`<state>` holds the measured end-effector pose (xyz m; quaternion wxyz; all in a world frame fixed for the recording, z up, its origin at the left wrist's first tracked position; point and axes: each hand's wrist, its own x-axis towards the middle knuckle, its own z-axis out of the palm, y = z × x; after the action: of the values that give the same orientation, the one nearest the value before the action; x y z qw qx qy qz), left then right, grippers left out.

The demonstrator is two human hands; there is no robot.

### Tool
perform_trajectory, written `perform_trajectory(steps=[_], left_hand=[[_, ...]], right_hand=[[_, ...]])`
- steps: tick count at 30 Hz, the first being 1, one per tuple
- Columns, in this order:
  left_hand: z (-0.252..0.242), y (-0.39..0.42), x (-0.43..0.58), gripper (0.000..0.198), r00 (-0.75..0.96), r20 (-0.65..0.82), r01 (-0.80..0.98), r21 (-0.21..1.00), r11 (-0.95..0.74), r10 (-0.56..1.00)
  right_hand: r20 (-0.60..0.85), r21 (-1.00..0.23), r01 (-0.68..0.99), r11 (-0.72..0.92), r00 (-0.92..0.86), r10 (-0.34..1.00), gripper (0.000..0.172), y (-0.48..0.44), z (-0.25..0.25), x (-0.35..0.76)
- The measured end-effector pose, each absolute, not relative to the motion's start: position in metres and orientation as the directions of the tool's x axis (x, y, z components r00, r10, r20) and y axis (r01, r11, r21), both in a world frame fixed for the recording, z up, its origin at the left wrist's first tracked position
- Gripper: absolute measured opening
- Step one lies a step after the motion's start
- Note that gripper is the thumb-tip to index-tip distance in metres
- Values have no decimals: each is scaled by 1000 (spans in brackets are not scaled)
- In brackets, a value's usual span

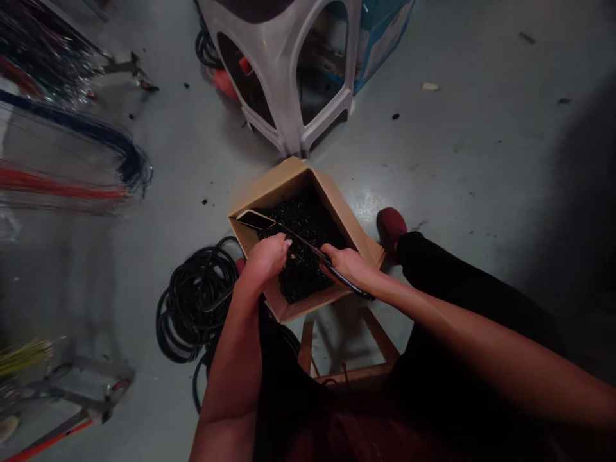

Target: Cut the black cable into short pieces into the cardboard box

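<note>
A cardboard box (pixel 337 199) sits on the floor between my knees, filled with small black pieces (pixel 308 221). My left hand (pixel 267 256) is curled into the box, fingers closed over the black pieces. My right hand (pixel 349 264) is closed around a black cable (pixel 308 247) that runs diagonally across the box toward its far left corner. A flat dark object (pixel 255 219) rests on the box's left rim where the cable ends.
A coil of black cable (pixel 192 308) lies on the floor left of the box. A white plastic stool (pixel 289 70) stands beyond it. Bundles of blue and red wires (pixel 72 154) hang at left. A wooden stool frame (pixel 356 372) is under me. My red shoe (pixel 391 226) is right of the box.
</note>
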<state>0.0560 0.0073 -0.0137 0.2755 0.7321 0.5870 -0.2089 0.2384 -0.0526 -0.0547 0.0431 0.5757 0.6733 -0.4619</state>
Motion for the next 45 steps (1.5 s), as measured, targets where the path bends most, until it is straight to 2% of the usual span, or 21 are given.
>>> perform_trajectory(steps=[5, 10, 16, 19, 23, 27, 32, 36, 41, 45], left_hand=[[-8, 7, 60, 33, 227, -544, 959, 267, -90, 808], [-5, 9, 61, 40, 231, -454, 919, 393, -40, 860], [-11, 4, 66, 52, 297, -416, 758, 650, 53, 859], [-15, 0, 72, 56, 293, -413, 671, 731, 122, 862], [-16, -4, 78, 56, 312, -458, 645, 745, 168, 832], [-14, -7, 83, 59, 337, -512, 659, 728, 190, 790], [-10, -10, 90, 71, 365, -521, 642, 741, 197, 772], [-12, -12, 91, 75, 361, -523, 618, 754, 222, 772], [-17, -13, 88, 59, 386, -544, 576, 773, 266, 745], [-14, -12, 87, 42, 349, -494, 634, 751, 188, 796]], right_hand=[[-580, -619, 768, -164, -306, 755, 18, -46, -49, 240], [-489, -797, 528, -292, -281, 826, 10, -39, -43, 241], [-479, -867, 258, -427, -198, 855, 24, -28, -35, 242], [-468, -881, 164, -444, -159, 870, 31, -22, -30, 242], [-435, -899, 14, -438, -136, 890, 39, -18, -33, 242], [-458, -875, -103, -473, -137, 878, 38, -18, -36, 241], [-507, -853, -74, -516, -118, 854, 39, -18, -32, 239], [-485, -868, -73, -491, -87, 870, 38, -16, -35, 240], [-458, -880, -145, -452, 7, 889, 40, -10, -43, 248], [-494, -851, -228, -473, 43, 868, 44, -8, -39, 250]])
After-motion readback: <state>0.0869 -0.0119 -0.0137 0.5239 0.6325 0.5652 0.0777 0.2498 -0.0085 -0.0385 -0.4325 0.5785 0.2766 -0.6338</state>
